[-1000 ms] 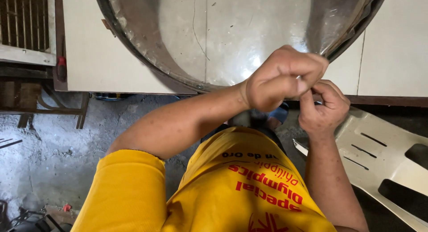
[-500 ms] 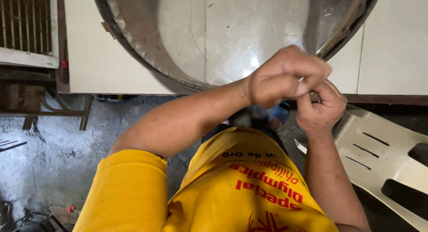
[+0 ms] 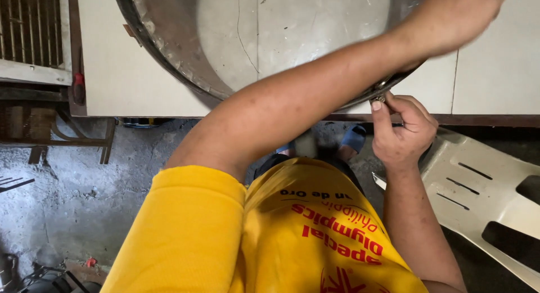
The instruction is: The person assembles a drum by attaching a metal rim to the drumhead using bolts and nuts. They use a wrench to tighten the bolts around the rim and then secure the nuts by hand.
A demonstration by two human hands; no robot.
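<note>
A large round metal hoop [image 3: 169,45] with a wide band lies on a white tabletop [image 3: 129,85]. My right hand [image 3: 402,132] is at the hoop's near rim, thumb and fingers pinched on a small metal fastener [image 3: 381,99] there. My left arm crosses in front of the hoop from the lower left. At the top right corner my left hand [image 3: 467,11] is over the hoop's right side, blurred and partly cut off by the frame. What it holds, if anything, is not visible.
A white plastic chair [image 3: 484,186] stands at the right beside my leg. A wood-framed metal grille [image 3: 31,39] and a wooden frame are at the left. Rough concrete floor [image 3: 67,197] lies below, with blue slippers [image 3: 354,138] under the table edge.
My left hand has left the right hand and swung up to the top right corner. The right hand stays at the rim on the small fastener.
</note>
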